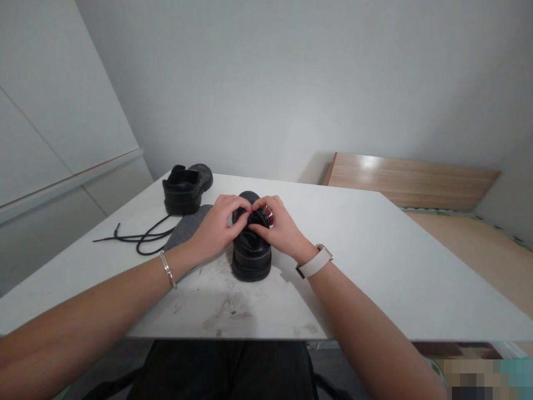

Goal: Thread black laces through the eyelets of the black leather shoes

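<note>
A black shoe point(252, 261) stands upright near the front middle of the table, heel toward me. My left hand point(225, 219) reaches it from the left, thumb and fingers closed at the tongue and lacing area. From the other side my right hand point(277, 225) pinches the same part, its fingertips almost meeting those of the left. The dark material between the fingertips is too hard to make out. Beside my left forearm lies a grey insole point(189, 225), partly hidden by that hand. A loose black shoelace point(145, 238) is looped on the tabletop to its left.
Another black shoe point(183, 191) sits at the back left of the white table point(353, 250), with a dark grey sole-like piece point(202, 175) behind it. Dirt marks point(229, 311) spot the table's front. A wooden board point(408, 178) stands beyond the right side, before the wall.
</note>
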Available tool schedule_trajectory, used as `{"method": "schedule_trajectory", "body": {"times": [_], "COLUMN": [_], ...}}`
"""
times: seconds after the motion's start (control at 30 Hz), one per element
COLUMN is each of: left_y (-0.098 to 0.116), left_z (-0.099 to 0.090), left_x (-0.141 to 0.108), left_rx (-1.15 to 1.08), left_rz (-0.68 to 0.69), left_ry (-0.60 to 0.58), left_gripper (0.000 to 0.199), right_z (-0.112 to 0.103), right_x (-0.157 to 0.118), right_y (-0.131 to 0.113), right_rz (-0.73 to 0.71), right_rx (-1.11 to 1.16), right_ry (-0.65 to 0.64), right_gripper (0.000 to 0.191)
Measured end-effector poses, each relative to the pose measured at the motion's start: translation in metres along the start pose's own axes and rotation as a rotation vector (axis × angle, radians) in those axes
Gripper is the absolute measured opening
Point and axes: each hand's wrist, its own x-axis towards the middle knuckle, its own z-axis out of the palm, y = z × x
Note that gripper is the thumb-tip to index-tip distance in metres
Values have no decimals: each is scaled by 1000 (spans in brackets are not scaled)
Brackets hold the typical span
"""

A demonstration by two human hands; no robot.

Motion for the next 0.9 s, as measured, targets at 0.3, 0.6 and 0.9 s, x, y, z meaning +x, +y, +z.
{"method": "schedule_trajectory", "body": {"times": [0.3,0.6,0.9], "left_y": [-5,2,1], "left_z": [10,3,-2], "left_x": [-9,-9,-8], "left_rx": [-118,-36,-24], "left_rz": [-143,-99,-37], "left_ry": [78,41,11], "left_gripper": [18,24,22], "right_z": [4,2,5], "right_x": [17,-1,-3], "right_y": [-18,-13,-8], "right_rz": [-111,-172,-198], "right_rx": [-393,-402,-176], "right_ry": [-30,118,207], "right_gripper": [22,17,11]}}
